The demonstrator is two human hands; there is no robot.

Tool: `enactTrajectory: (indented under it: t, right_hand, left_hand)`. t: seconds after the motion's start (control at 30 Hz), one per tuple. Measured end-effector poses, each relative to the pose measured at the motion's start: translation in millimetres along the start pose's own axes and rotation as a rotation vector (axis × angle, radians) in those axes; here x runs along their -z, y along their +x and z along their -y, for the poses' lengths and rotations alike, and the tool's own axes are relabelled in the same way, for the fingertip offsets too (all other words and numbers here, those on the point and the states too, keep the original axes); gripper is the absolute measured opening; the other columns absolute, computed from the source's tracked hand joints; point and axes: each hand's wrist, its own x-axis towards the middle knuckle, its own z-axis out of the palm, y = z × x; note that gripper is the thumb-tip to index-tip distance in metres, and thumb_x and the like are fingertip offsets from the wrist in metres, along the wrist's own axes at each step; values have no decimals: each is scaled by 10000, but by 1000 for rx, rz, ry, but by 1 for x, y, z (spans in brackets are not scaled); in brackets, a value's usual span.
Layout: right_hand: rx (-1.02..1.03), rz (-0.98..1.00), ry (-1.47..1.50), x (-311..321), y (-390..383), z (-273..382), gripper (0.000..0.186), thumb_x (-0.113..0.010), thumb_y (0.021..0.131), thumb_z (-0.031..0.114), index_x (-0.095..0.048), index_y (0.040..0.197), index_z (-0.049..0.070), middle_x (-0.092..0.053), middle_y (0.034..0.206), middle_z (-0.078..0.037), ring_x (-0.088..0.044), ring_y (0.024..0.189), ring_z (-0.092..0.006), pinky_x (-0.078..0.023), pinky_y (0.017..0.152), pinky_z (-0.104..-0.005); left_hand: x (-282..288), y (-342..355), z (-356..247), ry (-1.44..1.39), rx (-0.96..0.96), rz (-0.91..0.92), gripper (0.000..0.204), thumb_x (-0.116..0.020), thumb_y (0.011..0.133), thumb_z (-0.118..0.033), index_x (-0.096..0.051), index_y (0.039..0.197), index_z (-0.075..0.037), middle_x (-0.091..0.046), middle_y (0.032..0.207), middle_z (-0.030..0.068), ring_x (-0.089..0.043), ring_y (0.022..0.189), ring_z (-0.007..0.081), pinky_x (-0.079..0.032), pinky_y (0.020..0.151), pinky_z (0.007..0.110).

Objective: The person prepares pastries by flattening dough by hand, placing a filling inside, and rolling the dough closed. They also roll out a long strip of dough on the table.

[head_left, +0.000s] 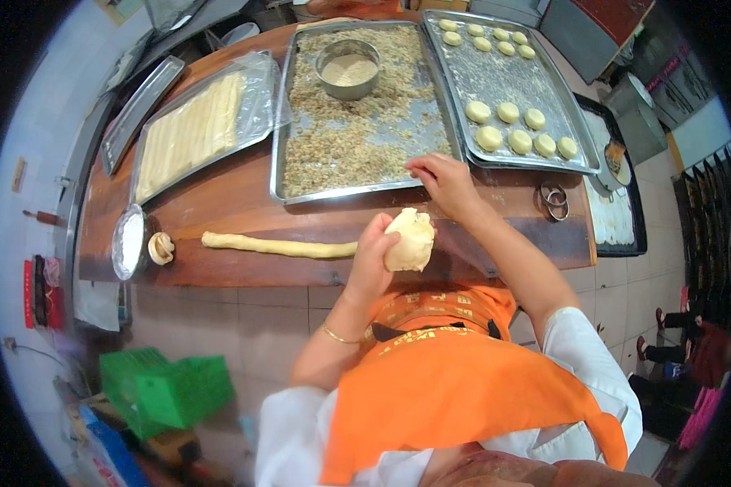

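Note:
My left hand (371, 258) is closed around the edge of a thin, flattened piece of pale dough (412, 241), held just off the table's front edge. A long dough rope (272, 245) lies on the wooden table, its right end behind that hand. My right hand (447, 185) reaches over the near right corner of a large metal tray (357, 194). Its fingers are curled together near the crumbly filling (325, 158) spread in the tray; whatever they hold is hidden. A round metal tin (348, 84) with pale crumbs inside stands at the tray's far end.
Right, a tray (512, 81) carries small round dough cakes (489, 139); metal ring cutters (554, 201) lie nearby. Left, dough strips (188, 130) rest under plastic beside a narrow empty tray (142, 114). A bowl of white powder (128, 242) and a coiled dough piece (162, 248) sit front left.

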Motion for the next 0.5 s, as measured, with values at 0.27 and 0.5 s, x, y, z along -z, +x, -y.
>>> enactTrajectory:
  t: [0.27, 0.5]
  right_hand:
    - [325, 529, -615, -67, 93, -26, 734, -649, 929, 461, -318, 1559, 279, -480, 1365, -208, -632, 1085, -386, -584, 815, -440]
    - [411, 608, -567, -111, 110, -36, 446, -537, 974, 459, -533, 1333, 194, -563, 1093, -175, -647, 949, -377, -567, 722, -460]
  left_hand:
    - [26, -11, -2, -531, -17, -132, 441, -668, 942, -135, -523, 1335, 5, -638, 1251, 174, -640, 1157, 298, -569, 948, 430]
    - [54, -19, 16, -814, -69, -228, 330, -605, 1013, -286, -587, 1291, -109, -644, 1273, 123, -605, 1213, 290, -516, 1015, 479]
